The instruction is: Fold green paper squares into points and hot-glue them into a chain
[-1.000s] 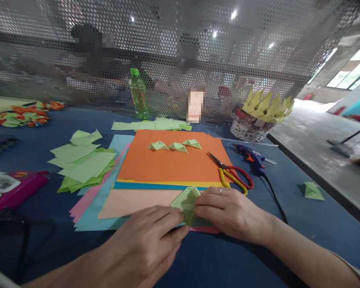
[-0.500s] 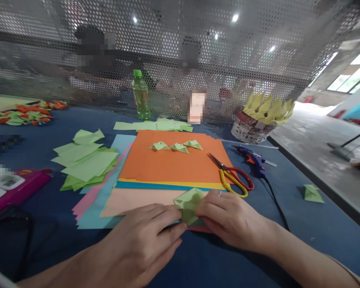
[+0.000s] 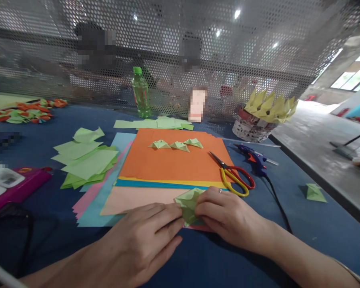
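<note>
Paper [image 3: 188, 203], pale green and creased, lies between the fingertips of both hands, over the near edge of the stacked sheets. Left hand [image 3: 148, 236] has its fingers nearly straight and close together, the tips on the paper's lower left part; whether they pinch it, I cannot tell. Right hand [image 3: 228, 214], a ring on one finger, has its fingers bent and drawn together, pinching the paper's right side.

Just beyond the right fingers lie scissors [image 3: 223, 166], handles towards the hand, blades over the orange sheets [image 3: 165, 164]. Farther beyond the fingers, three folded pieces [image 3: 180, 146] stand in a row on the orange. Left of the left fingers is a loose pile of green slips [image 3: 87, 160], and farther left a magenta case [image 3: 33, 184]. Well right of the right fingers, one green fold [image 3: 315, 193] sits alone, with the glue gun [image 3: 253, 158] between it and the scissors. Farthest from the fingers, by the mesh [image 3: 168, 84], stand a bottle [image 3: 141, 94] and a pot [image 3: 250, 126] topped with yellow points
</note>
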Demonstrator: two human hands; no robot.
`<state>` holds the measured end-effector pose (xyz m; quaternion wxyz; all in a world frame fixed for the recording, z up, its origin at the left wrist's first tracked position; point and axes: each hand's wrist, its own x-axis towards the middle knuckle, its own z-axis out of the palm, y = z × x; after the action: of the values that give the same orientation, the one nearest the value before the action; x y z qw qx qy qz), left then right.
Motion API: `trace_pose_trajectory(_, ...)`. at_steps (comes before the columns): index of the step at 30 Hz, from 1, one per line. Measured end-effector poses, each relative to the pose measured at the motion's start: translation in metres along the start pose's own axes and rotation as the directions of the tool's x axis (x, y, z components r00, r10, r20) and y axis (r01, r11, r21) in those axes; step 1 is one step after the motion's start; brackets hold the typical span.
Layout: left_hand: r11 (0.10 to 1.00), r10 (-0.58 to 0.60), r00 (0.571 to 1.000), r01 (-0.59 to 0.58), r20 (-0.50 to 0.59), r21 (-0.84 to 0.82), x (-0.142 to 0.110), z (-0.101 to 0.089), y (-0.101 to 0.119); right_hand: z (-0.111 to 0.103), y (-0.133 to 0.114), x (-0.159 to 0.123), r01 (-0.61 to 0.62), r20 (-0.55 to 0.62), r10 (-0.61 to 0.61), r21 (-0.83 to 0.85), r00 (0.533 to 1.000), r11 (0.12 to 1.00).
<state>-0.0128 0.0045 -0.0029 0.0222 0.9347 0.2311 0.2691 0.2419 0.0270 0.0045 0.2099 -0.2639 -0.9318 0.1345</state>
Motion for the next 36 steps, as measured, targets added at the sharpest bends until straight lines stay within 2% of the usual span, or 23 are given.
trace_pose_trajectory(6, 0.999, 0.046, 0.993, -0.049, 0.106, 0.024, 0.007, -0.004, 0.001, 0.003, 0.002, 0.000, -0.049, 0.005, 0.049, 0.086, 0.999, 0.995)
trace_pose_trajectory(10, 1.000, 0.011, 0.987, -0.012, 0.162, 0.004, 0.008, -0.005, 0.000, 0.004, 0.002, 0.001, -0.075, -0.020, 0.079, 0.136, 0.997, 0.988)
trace_pose_trajectory(17, 1.000, 0.023, 0.991, -0.024, 0.132, 0.000, 0.004, -0.002, -0.002, 0.003, 0.001, 0.005, -0.085, -0.013, 0.087, 0.103, 0.996, 0.991)
trace_pose_trajectory(23, 1.000, 0.012, 1.000, -0.012, 0.007, -0.001, -0.001, -0.001, -0.004, 0.006, -0.009, 0.005, -0.149, -0.028, 0.152, 0.095, 0.988, 0.984)
trace_pose_trajectory(25, 1.000, 0.013, 1.000, -0.013, 0.002, -0.018, -0.002, -0.001, -0.004, 0.007, -0.009, 0.004, -0.156, -0.031, 0.160, 0.098, 0.987, 0.983)
trace_pose_trajectory(29, 1.000, 0.024, 1.000, -0.024, 0.015, -0.012, -0.002, -0.001, -0.003, 0.006, -0.006, 0.004, -0.095, 0.009, 0.095, 0.067, 0.995, 0.993)
trace_pose_trajectory(36, 0.999, 0.028, 0.999, -0.028, -0.045, 0.019, -0.003, 0.001, -0.003, 0.003, -0.001, 0.005, 0.005, 0.009, -0.005, 0.012, 1.000, 1.000)
